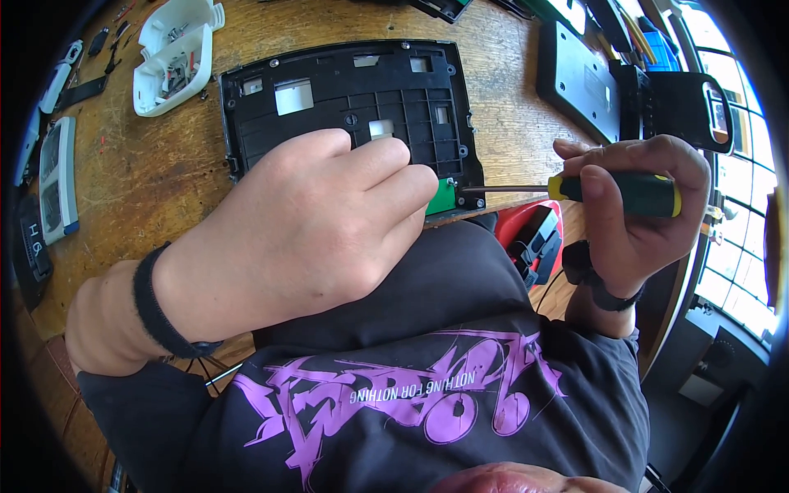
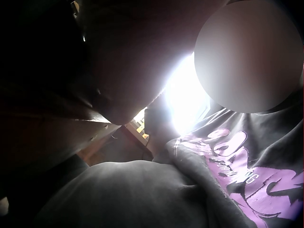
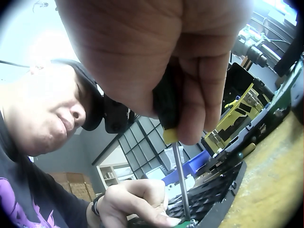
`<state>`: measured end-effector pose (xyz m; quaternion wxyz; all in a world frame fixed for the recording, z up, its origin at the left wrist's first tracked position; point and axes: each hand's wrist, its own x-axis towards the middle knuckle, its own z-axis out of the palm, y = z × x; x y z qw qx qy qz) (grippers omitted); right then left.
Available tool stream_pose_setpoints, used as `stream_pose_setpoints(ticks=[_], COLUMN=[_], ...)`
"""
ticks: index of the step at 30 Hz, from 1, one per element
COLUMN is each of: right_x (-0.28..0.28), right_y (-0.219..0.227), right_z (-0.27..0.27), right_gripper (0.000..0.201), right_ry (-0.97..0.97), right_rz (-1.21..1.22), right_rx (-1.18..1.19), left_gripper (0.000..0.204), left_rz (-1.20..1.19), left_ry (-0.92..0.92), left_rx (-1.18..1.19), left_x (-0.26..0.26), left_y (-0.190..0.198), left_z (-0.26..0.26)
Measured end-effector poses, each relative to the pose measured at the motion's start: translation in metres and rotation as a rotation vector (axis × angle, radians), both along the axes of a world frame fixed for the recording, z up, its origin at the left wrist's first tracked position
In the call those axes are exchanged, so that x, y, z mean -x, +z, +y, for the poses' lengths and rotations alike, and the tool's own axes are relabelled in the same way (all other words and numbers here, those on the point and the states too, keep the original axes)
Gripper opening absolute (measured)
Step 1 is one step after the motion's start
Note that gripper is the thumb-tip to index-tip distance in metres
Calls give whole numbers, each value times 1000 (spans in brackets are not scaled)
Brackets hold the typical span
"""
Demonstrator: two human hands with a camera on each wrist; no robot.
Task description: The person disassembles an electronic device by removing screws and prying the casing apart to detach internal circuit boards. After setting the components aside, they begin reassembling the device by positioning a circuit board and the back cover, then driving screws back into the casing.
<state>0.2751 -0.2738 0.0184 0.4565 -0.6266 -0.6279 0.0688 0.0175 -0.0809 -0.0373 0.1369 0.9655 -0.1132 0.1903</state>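
Observation:
My right hand (image 1: pixel 649 193) grips the dark green and yellow handle of a screwdriver (image 1: pixel 620 193). Its thin metal shaft (image 3: pixel 180 183) runs to the corner of a black plastic panel (image 1: pixel 329 86), where the tip meets a screw spot beside a small green circuit board (image 1: pixel 442 197). Bent over the panel's near edge is my left hand (image 1: pixel 320 214), its fingertips right at the green board. In the right wrist view the left hand (image 3: pixel 137 202) has a fingertip close beside the screwdriver tip. I cannot tell whether it pinches anything, since its underside is hidden. The left wrist view is mostly dark.
On the wooden table (image 1: pixel 156 164), a white box (image 1: pixel 177 70) with small parts stands at the back left. A grey-framed device (image 1: pixel 59 181) lies at the left edge. At the back right sits a black rectangular unit (image 1: pixel 575 82), with a blue bin (image 1: pixel 662 53) beyond.

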Motion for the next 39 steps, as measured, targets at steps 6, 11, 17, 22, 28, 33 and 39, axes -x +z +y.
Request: stream_pose_setpoints(ticks=[6,11,17,22,28,33,39], right_x=[1,3,4,3,1,2,1], right_y=[-2,-1,-3,-2,-4,-4,-7], right_z=[-1,1,3,3,4,3,2], right_gripper=[42,44,45,44,43,42,39], right_ry=[-12,4,16,28,26,-2,-29], right_rz=[0,-3,10,-2,6,20,38], right_rx=[-2,0,-1,6,-8,13,3], left_gripper=[50,51,51,51,51,50,49], left_rz=[-11,-5,-8,8,7,23,3], left_ry=[9,8,10,7,3,3,7], left_rx=[-3,6,3,-3,-2,-12,-3], left_x=[-1,-1,-1,0,0,1,-1], left_y=[-1,0,0,1,1,1,1], left_z=[0,0,0,0,0,1,0])
